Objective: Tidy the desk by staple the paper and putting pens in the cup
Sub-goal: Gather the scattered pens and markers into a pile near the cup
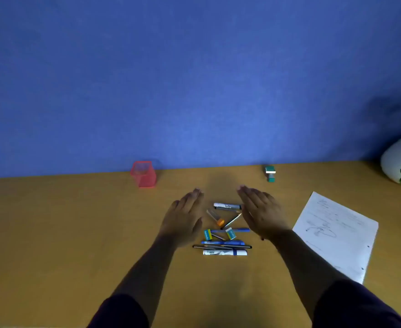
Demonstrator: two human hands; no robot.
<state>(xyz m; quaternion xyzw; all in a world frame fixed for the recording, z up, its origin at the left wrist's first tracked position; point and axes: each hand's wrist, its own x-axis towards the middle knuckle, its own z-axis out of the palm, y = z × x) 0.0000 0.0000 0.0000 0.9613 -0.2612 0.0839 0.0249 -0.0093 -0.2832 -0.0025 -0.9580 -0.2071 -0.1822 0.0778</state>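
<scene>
Pens (223, 235) lie heaped on worktop (76, 233) btwn both hands, long axes mostly left-right. Left hand (183, 216) & right hand (261, 214) flat, each grip spread, holding nothing. Red cup (144, 174) far-left, nearer left hand.

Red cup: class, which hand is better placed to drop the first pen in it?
Probably the left hand. The cup stands on its side of the pens; the right hand would cross over.
</scene>
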